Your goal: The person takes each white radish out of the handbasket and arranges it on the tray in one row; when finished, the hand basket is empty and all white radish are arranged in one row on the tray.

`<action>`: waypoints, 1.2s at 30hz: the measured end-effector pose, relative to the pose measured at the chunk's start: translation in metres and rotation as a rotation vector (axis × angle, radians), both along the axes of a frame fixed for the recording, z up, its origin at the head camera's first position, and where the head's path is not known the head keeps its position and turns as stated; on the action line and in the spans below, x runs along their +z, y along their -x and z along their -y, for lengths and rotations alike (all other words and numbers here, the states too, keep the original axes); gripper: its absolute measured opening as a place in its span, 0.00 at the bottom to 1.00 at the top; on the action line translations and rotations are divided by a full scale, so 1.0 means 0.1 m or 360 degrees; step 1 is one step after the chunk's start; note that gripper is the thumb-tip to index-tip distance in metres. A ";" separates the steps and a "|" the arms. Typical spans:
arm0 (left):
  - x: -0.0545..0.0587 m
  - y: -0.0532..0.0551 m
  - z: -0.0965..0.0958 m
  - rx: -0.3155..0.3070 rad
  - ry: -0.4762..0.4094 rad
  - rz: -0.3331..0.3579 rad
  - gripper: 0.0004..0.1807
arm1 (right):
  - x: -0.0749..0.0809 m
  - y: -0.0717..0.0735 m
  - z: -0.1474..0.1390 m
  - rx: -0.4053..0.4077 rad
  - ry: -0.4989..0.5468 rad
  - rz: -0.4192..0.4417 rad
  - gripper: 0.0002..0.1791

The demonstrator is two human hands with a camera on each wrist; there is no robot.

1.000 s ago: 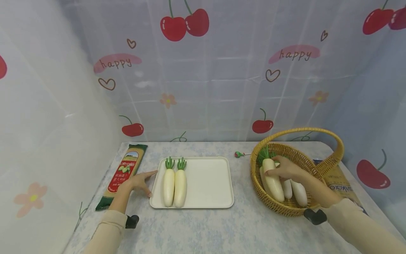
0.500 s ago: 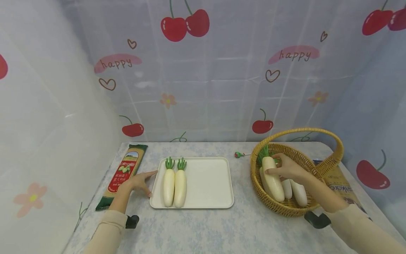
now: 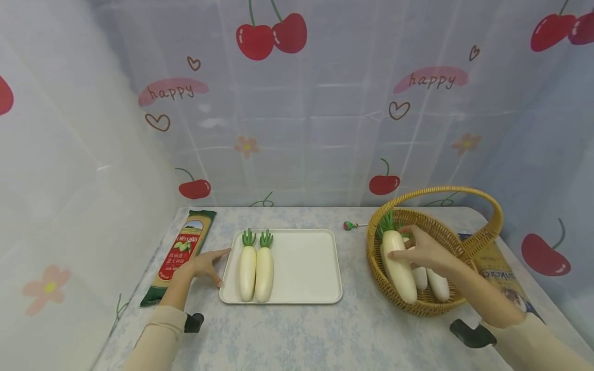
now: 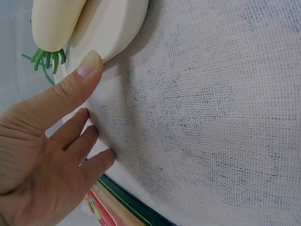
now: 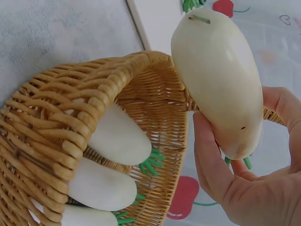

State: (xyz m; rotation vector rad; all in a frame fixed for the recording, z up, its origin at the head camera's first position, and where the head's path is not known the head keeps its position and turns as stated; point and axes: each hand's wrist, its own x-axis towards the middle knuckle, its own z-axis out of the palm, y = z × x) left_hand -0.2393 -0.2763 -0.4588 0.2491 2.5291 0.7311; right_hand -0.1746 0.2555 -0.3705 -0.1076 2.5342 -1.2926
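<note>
My right hand grips a white radish with a green top, thumb on one side and fingers on the other. In the right wrist view this radish is raised over the wicker basket. More white radishes lie inside the basket. At the left end of a white tray is my left hand, its fingers spread. The left wrist view shows its thumb at the tray's edge. Two radishes lie side by side on the tray's left part.
A pasta packet lies left of the tray, beside my left hand. A small lollipop is on the table left of the basket. Another packet lies partly hidden behind the basket, whose tall handle arches above it.
The radish in my right hand has risen slightly out of the basket, its lower end coming nearer the basket's front rim. My right forearm has shifted a little. The left hand stays in place.
</note>
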 end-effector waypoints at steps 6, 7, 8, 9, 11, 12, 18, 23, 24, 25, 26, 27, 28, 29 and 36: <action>0.01 -0.02 0.00 0.0010 0.0000 -0.0002 0.58 | 0.04 -0.12 0.01 0.0007 -0.0023 -0.0024 0.47; 0.01 -0.02 -0.01 0.0014 -0.0002 0.0000 0.58 | 0.05 -0.14 0.01 0.0006 -0.0016 -0.0026 0.47; 0.00 -0.02 -0.01 0.0016 -0.0003 0.0001 0.58 | 0.05 -0.16 0.01 0.0006 -0.0006 -0.0030 0.47; 0.00 -0.01 0.00 0.0014 -0.0003 0.0001 0.58 | 0.05 -0.19 0.01 0.0005 0.0003 -0.0032 0.47; 0.00 -0.01 0.00 0.0010 -0.0003 0.0001 0.58 | 0.05 -0.24 0.01 -0.0001 0.0020 -0.0032 0.47; -0.01 0.00 0.00 0.0012 -0.0009 0.0007 0.58 | 0.05 -0.26 0.01 -0.0006 0.0030 -0.0033 0.47; -0.01 -0.01 0.00 0.0022 -0.0026 0.0031 0.59 | 0.04 -0.39 0.00 -0.0027 0.0094 -0.0015 0.46; 0.00 -0.01 -0.01 0.0031 -0.0016 0.0010 0.58 | 0.03 -0.46 0.02 -0.0022 0.0123 -0.0022 0.45; 0.01 -0.02 -0.02 0.0034 -0.0017 0.0005 0.58 | 0.02 -0.47 0.02 -0.0012 0.0135 -0.0024 0.45; 0.01 -0.02 -0.02 0.0027 -0.0015 -0.0002 0.58 | 0.02 -0.48 0.03 0.0000 0.0147 -0.0026 0.45; 0.02 -0.02 -0.02 0.0031 -0.0018 -0.0003 0.58 | 0.02 -0.50 0.03 0.0013 0.0159 -0.0026 0.45; 0.02 -0.02 -0.02 0.0031 -0.0015 -0.0006 0.57 | 0.01 -0.51 0.04 0.0021 0.0170 -0.0023 0.44; 0.03 -0.03 -0.02 0.0037 -0.0019 -0.0003 0.57 | 0.01 -0.53 0.04 0.0024 0.0190 -0.0013 0.44; 0.04 -0.03 -0.02 0.0025 -0.0010 -0.0008 0.57 | 0.01 -0.54 0.05 0.0027 0.0208 -0.0005 0.44; 0.05 -0.03 -0.02 0.0038 -0.0027 0.0013 0.58 | 0.00 -0.61 0.13 0.0055 0.0331 0.0029 0.43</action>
